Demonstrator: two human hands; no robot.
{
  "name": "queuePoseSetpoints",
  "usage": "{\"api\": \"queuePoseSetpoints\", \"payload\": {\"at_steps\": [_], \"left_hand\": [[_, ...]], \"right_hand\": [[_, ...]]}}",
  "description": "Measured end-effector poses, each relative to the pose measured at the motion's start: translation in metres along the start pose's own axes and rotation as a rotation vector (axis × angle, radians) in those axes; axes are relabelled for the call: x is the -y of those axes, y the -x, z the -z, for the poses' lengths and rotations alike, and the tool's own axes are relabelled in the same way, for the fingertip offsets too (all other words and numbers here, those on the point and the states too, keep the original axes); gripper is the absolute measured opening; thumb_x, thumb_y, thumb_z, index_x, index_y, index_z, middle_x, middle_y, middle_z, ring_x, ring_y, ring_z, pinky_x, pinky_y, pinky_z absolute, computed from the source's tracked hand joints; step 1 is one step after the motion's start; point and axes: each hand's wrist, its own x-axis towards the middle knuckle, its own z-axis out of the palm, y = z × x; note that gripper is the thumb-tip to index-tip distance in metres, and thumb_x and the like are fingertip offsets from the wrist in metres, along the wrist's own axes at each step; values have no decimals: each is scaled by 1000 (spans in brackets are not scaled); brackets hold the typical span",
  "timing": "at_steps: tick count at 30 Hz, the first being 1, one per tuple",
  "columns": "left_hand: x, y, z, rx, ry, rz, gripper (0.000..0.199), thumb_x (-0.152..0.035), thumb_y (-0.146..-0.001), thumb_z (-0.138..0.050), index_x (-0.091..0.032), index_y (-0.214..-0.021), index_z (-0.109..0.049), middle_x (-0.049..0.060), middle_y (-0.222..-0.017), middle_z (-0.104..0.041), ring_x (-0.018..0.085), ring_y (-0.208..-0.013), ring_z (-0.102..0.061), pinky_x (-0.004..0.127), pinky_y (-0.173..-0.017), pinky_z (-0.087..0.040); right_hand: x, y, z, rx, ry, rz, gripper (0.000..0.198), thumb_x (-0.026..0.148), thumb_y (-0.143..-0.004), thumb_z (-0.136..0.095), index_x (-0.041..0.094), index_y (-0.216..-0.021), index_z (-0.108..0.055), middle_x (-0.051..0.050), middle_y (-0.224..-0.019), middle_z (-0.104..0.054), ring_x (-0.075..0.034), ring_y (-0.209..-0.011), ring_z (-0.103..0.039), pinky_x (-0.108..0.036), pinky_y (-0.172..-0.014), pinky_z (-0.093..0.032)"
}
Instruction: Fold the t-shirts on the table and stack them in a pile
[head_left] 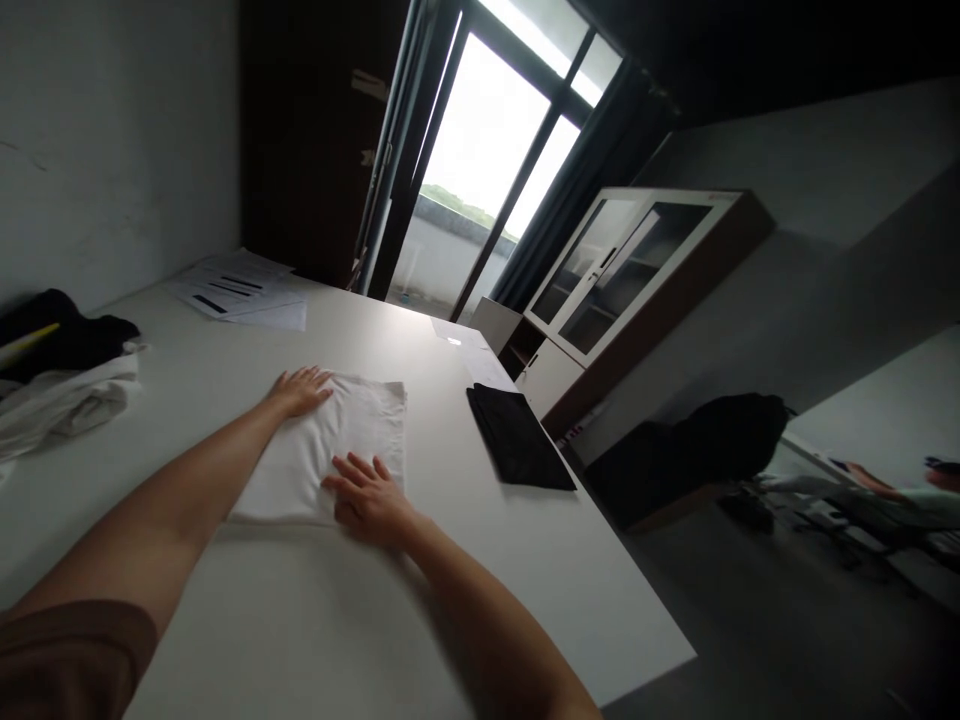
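A folded white cloth lies flat on the white table, with a few soft wrinkles across it. My left hand rests on its far left part, palm down and fingers stretched out. Near the cloth's right side, my right hand presses on it with the fingers spread. Neither hand grips the fabric. The underside of the cloth is hidden, and whether it is a garment I cannot tell.
A folded black cloth lies by the table's right edge. Printed papers sit at the far left corner. Black clothing and crumpled white fabric are piled at left. Beyond stands a glass-door cabinet; another person's arm shows far right.
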Motion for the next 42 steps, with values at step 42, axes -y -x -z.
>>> {"api": "queuePoseSetpoints", "payload": {"at_steps": [42], "left_hand": [[-154,249,18,139,366,-1091,63,-57,-102,-49,-29,-158,-42,9,-161,-43,28,-149,-39,48,-128,-18]], "right_hand": [[-85,11,-17,-203,108,-646,50,31,-110,-29,22,-154,-49,-9,-160,-40,-25,-153,-28,-50,-122,-31]]}}
